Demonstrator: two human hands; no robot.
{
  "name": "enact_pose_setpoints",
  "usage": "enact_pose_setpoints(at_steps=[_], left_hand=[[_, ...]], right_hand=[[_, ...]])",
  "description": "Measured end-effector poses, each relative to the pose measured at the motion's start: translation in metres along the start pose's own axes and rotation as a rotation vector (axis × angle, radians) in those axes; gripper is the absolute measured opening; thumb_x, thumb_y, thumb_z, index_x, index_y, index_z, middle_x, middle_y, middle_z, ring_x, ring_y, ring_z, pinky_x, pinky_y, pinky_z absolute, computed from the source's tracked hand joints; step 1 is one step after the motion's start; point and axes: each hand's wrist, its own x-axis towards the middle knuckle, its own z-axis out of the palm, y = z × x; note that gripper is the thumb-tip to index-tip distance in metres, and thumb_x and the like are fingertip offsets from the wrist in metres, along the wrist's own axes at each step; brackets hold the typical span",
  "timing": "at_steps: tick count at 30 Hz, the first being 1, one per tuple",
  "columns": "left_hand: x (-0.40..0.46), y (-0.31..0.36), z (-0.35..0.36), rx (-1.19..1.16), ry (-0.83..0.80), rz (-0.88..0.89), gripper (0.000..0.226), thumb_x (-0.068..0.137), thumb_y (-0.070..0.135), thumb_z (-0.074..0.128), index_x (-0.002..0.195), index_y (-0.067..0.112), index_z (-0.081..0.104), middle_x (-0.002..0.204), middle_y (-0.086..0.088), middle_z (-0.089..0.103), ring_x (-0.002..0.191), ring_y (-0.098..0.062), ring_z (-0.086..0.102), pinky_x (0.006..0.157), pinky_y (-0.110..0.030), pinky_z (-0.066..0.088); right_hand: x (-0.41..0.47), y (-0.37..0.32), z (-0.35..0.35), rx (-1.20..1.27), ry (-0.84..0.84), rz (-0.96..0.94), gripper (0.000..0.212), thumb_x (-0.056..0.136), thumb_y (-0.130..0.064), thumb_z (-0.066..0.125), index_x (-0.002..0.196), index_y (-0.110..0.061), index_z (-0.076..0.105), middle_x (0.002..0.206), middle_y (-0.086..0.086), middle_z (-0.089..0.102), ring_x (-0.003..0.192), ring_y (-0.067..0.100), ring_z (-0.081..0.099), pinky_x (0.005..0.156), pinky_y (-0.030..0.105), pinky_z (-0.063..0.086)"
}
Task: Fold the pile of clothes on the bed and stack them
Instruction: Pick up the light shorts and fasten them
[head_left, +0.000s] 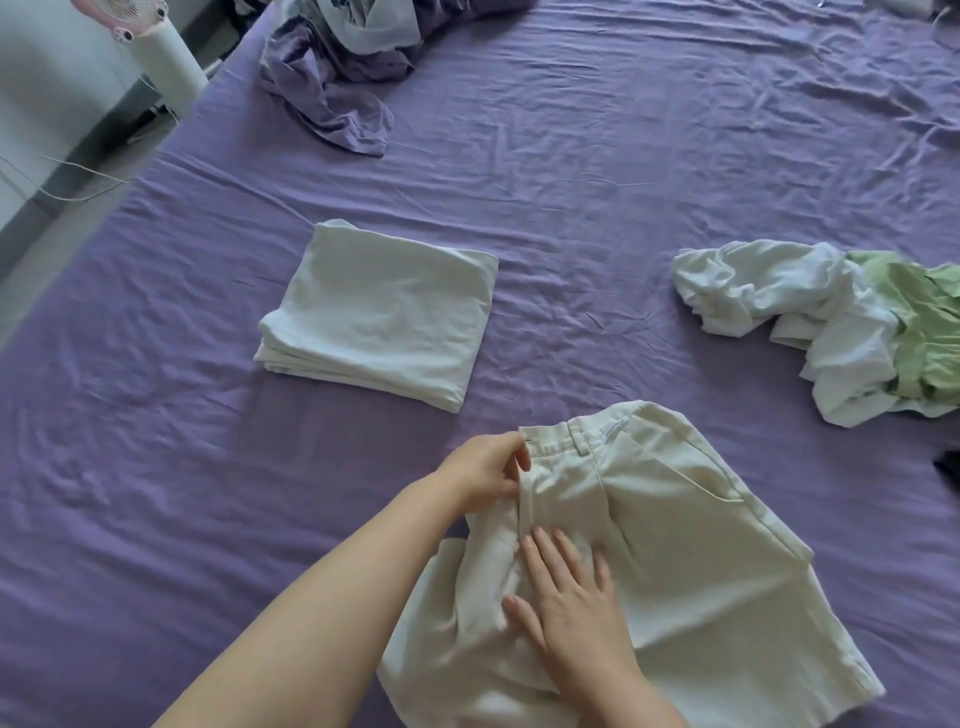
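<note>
Here, left hand (485, 470): the waistband corner of the cream cotton trousers (660, 545) is pinched between thumb and curled fingers.
Right hand (566, 603): laid flat with fingers straight, pressed on the trouser front below the fly; nothing is gripped.
Trousers: spread near the bed's front edge, waistband pointing away, legs rumpled toward the viewer.
Folded stack: a squared pile of white folded cloth (379, 312) is set apart to the left on the wrinkled purple bedsheet (623, 182).
Unfolded pile: a heap of white and pale green garments (831, 322) is left at the right, well apart.
Far edge: a crumpled lilac cloth (332, 93) is seen.
Risk: if the waistband is pulled while the legs remain bunched, creases could be folded in and an uneven bundle could topple the stack.
</note>
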Motion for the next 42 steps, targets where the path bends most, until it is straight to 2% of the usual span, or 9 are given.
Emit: enact_pose_setpoints(at_steps=[15, 19, 24, 26, 28, 32, 34, 38, 42], left_hand=[[0.029, -0.008, -0.021, 0.114, 0.152, 0.037, 0.023, 0.082, 0.006, 0.056, 0.084, 0.025, 0.044, 0.088, 0.004, 0.057, 0.092, -0.011, 0.043, 0.081, -0.03, 0.045], [0.034, -0.017, -0.012, 0.017, 0.16, -0.074, 0.02, 0.083, 0.011, 0.057, 0.081, 0.026, 0.045, 0.09, 0.003, 0.064, 0.095, -0.018, 0.053, 0.083, -0.035, 0.048], [0.033, -0.023, -0.023, -0.24, 0.116, -0.255, 0.038, 0.09, 0.009, 0.05, 0.127, 0.016, 0.047, 0.111, -0.002, 0.056, 0.103, -0.018, 0.054, 0.088, -0.027, 0.042], [0.032, -0.028, -0.026, -0.292, 0.09, -0.334, 0.019, 0.088, 0.02, 0.057, 0.107, 0.019, 0.057, 0.104, -0.001, 0.056, 0.1, -0.018, 0.052, 0.085, -0.027, 0.041], [0.028, -0.03, -0.028, -0.346, 0.024, -0.352, 0.016, 0.084, 0.031, 0.065, 0.076, 0.02, 0.057, 0.082, 0.002, 0.051, 0.083, -0.015, 0.046, 0.073, -0.027, 0.038], [0.02, -0.028, -0.026, -0.501, 0.016, -0.256, 0.018, 0.086, 0.02, 0.066, 0.092, 0.004, 0.072, 0.076, 0.001, 0.063, 0.069, -0.007, 0.055, 0.065, -0.019, 0.043], [0.017, -0.025, -0.026, -0.562, 0.039, -0.219, 0.013, 0.086, 0.017, 0.066, 0.088, 0.006, 0.071, 0.08, -0.003, 0.065, 0.074, -0.01, 0.056, 0.07, -0.024, 0.044], [0.012, -0.015, -0.031, -0.599, 0.027, -0.188, 0.016, 0.086, 0.018, 0.067, 0.089, 0.003, 0.071, 0.083, -0.006, 0.062, 0.079, -0.012, 0.053, 0.071, -0.026, 0.042], [0.004, 0.001, -0.036, -0.599, 0.02, -0.171, 0.024, 0.084, 0.02, 0.068, 0.089, -0.003, 0.069, 0.077, -0.005, 0.056, 0.07, -0.01, 0.049, 0.063, -0.021, 0.039]], right_hand=[[0.003, 0.001, 0.002, 0.069, -0.066, 0.024, 0.06, 0.099, -0.046, 0.008, 0.126, -0.027, 0.059, 0.13, -0.011, 0.058, 0.122, 0.007, 0.039, 0.105, 0.037, 0.011], [0.006, 0.004, 0.01, 0.021, 0.062, -0.005, 0.058, 0.098, -0.047, 0.014, 0.12, -0.028, 0.064, 0.125, -0.011, 0.061, 0.119, 0.007, 0.042, 0.103, 0.038, 0.017], [0.039, 0.009, -0.02, 0.033, 0.301, -0.128, 0.029, 0.085, -0.037, 0.042, 0.091, -0.027, 0.068, 0.097, -0.01, 0.067, 0.09, 0.018, 0.061, 0.079, 0.034, 0.032], [0.065, 0.014, -0.035, 0.044, 0.307, -0.11, 0.029, 0.083, -0.03, 0.042, 0.099, -0.025, 0.066, 0.106, -0.006, 0.066, 0.097, 0.021, 0.063, 0.083, 0.034, 0.035], [0.093, 0.012, -0.052, 0.047, 0.244, -0.083, 0.039, 0.087, -0.024, 0.039, 0.119, -0.023, 0.06, 0.128, -0.002, 0.059, 0.119, 0.022, 0.055, 0.096, 0.036, 0.04], [0.137, 0.01, -0.07, 0.175, -0.032, -0.051, 0.049, 0.101, -0.02, 0.029, 0.149, -0.025, 0.018, 0.156, -0.009, 0.016, 0.146, 0.014, 0.001, 0.116, 0.039, 0.007], [0.147, 0.014, -0.074, 0.226, -0.094, -0.036, 0.048, 0.101, -0.022, 0.031, 0.147, -0.025, 0.023, 0.152, -0.01, 0.029, 0.145, 0.014, 0.004, 0.116, 0.04, 0.008], [0.149, 0.028, -0.088, 0.385, -0.084, -0.03, 0.025, 0.093, -0.025, 0.054, 0.115, -0.02, 0.063, 0.117, 0.0, 0.063, 0.118, 0.022, 0.049, 0.096, 0.036, 0.038], [0.136, 0.032, -0.116, 0.438, -0.064, -0.018, 0.015, 0.087, -0.026, 0.064, 0.091, -0.013, 0.07, 0.09, 0.002, 0.065, 0.093, 0.017, 0.053, 0.08, 0.03, 0.041]])
